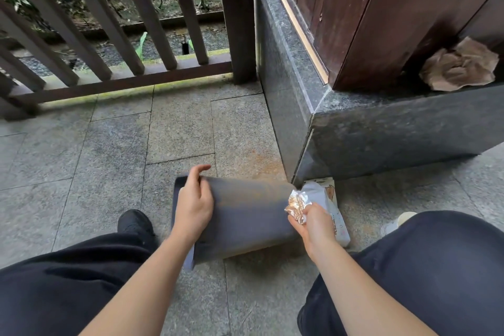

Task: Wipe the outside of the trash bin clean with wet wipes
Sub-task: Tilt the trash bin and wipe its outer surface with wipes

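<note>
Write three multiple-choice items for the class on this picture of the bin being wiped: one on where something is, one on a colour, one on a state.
1. Where does the crumpled brown paper lie?
A. on the stone ledge beside the wooden door
B. inside the trash bin
C. on the railing

2. What colour is the trash bin?
A. red
B. dark grey
C. white

3. How is the trash bin placed?
A. upright
B. hanging from the railing
C. on its side on the paving

Answers:
1. A, it sits up on the ledge, at the right.
2. B, its side looks dark grey.
3. C, the left hand rests on it near the rim while the right hand holds a soiled wet wipe at its base.
</note>
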Available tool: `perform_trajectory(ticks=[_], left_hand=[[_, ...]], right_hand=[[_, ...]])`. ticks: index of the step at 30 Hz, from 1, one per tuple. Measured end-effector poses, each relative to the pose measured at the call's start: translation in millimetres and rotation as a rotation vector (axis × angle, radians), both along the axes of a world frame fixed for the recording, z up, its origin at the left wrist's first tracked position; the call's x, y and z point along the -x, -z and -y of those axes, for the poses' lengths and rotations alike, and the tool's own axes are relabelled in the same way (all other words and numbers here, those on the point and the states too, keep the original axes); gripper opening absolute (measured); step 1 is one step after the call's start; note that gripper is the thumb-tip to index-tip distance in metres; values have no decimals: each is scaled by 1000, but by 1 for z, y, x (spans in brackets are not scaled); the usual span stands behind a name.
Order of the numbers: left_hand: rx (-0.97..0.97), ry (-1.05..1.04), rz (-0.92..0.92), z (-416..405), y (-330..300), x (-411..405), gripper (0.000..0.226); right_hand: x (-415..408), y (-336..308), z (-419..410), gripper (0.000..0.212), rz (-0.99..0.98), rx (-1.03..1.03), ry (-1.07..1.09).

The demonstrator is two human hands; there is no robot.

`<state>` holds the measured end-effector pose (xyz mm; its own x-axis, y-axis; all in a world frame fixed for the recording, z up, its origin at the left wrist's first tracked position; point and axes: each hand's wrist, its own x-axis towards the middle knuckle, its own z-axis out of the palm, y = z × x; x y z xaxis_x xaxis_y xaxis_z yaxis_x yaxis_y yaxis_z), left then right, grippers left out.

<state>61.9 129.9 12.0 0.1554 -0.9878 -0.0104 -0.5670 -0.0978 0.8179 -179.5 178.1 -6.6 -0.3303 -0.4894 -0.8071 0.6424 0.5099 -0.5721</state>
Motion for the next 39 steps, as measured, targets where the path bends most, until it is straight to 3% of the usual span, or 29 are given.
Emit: perform_trajectory(ticks=[7,11,13,14,16,18,20,24,29,35,39], left_hand=[[-178,81,9,-5,-15,-9,49],[-271,45,-52,0,-15,-19,43],[-297,-2,-84,4,-13,-21,33],[-306,-25,-98,5,-12,-22,30],[-314,-64,-128,9,-9,-24,30],[-321,-94,-175,10,-6,-27,27],[-322,-116,-204,12,-3,-29,28],[-312,-141,-265,14,-1,-34,28],[-275,-159,-294,19,2,-31,32],[-266,-185,-331,30,3,-27,39],[-282,-180,-406,31,10,-25,35]], right_hand=[[3,-8,0,23,145,45,119],[9,-1,6,22,185,45,198],[10,7,7,17,-8,-4,62],[9,10,5,17,-202,-49,-80],[3,18,-3,24,-573,-90,-363],[-6,26,-11,35,-755,-59,-502],[-15,37,-15,41,-830,12,-610],[-37,60,-16,54,-960,82,-1041],[-61,53,-5,56,-1002,235,-1083],[-150,-3,-13,61,-965,836,-1240],[-134,7,-10,64,-1209,890,-1270]])
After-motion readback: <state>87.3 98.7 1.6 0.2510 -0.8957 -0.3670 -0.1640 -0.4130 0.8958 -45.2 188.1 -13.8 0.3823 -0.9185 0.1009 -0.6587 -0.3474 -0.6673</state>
